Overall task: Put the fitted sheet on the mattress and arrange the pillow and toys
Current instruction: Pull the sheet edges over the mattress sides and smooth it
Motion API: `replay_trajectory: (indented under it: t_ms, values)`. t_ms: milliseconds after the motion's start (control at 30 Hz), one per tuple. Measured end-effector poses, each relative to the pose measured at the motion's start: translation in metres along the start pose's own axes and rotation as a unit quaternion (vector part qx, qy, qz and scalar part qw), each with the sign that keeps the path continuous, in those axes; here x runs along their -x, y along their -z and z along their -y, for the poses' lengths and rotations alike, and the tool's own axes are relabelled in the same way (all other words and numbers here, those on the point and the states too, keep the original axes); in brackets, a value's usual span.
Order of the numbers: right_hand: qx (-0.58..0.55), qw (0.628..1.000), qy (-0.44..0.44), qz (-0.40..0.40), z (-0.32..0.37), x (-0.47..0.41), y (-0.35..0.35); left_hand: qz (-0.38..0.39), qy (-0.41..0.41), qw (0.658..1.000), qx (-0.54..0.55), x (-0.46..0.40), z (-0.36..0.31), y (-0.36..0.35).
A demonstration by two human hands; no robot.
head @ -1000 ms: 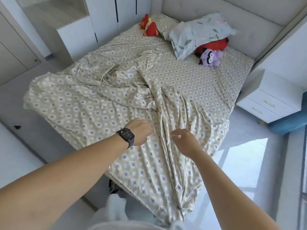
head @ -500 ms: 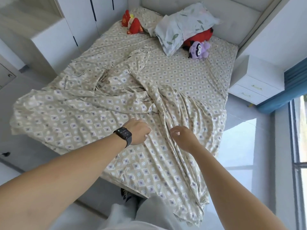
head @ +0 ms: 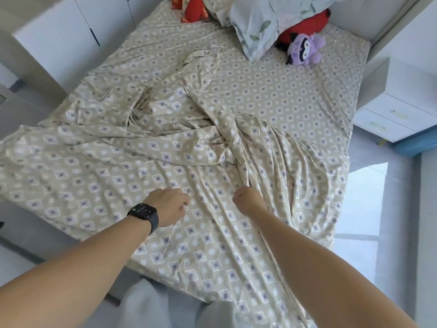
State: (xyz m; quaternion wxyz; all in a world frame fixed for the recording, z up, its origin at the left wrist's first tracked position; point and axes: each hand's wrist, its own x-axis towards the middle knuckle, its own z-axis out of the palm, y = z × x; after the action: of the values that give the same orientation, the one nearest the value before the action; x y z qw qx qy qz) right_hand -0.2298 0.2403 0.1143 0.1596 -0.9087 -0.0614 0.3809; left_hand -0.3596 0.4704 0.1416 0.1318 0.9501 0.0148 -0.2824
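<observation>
A beige fitted sheet (head: 272,95) with a diamond pattern covers the far half of the mattress and lies bunched in folds across the near half, hanging over the foot. My left hand (head: 169,205), with a black watch on the wrist, grips a fold of the sheet. My right hand (head: 250,201) grips another fold just to the right. At the headboard lie a leaf-print pillow (head: 262,22), a red plush toy (head: 302,28) partly under it, a purple plush toy (head: 305,49) and a second red toy (head: 191,10) at the far left.
White wardrobe doors (head: 59,39) run along the bed's left side. A white nightstand (head: 399,107) with drawers stands at the right, a blue curtain (head: 413,143) beside it. Sunlit floor tiles (head: 369,209) lie right of the bed's foot. My grey-clad legs (head: 151,306) touch the foot.
The view has moved closer to the bed and tipped down. Both hands have closed on folds of the sheet near the foot and stayed close together.
</observation>
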Motion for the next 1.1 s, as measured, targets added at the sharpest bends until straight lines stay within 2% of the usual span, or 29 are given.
replay_trajectory:
  t_ms: [167,300,400,467,533,667,800,900,1033,1100]
  values:
    - [-0.019,0.995,-0.054,-0.080,0.011,-0.106,-0.002,0.003,-0.024,1.000,0.010,-0.052,0.031,-0.023]
    - [-0.075,0.981,-0.113,-0.141,0.002,-0.178,-0.012,-0.014,0.021,0.995,0.093,-0.074,0.063,-0.060]
    - [-0.064,0.974,-0.186,-0.110,-0.022,-0.219,-0.029,0.019,0.026,0.993,0.112,-0.070,0.072,-0.092]
    - [0.011,0.981,-0.186,-0.060,-0.029,-0.228,-0.035,0.051,0.019,0.992,0.113,-0.065,0.074,-0.103]
    - [0.037,0.980,-0.184,-0.062,-0.030,-0.224,-0.038,0.067,0.025,0.992,0.102,-0.064,0.081,-0.103]
    - [-0.050,0.984,-0.128,-0.111,-0.005,-0.162,-0.026,0.077,0.023,0.994,0.072,-0.060,0.079,-0.070]
    - [-0.129,0.981,-0.036,-0.140,0.021,-0.047,0.013,0.010,-0.033,0.998,0.059,-0.047,0.049,0.000]
    - [-0.235,0.967,-0.044,-0.092,0.027,0.050,0.041,-0.018,-0.080,0.996,0.042,-0.029,0.009,0.044]
    - [-0.249,0.968,-0.005,-0.028,0.033,0.140,0.072,-0.089,-0.147,0.984,-0.035,-0.022,-0.047,0.083]
    - [-0.253,0.966,0.026,-0.040,0.030,0.170,0.079,-0.081,-0.158,0.980,-0.091,-0.020,-0.068,0.099]
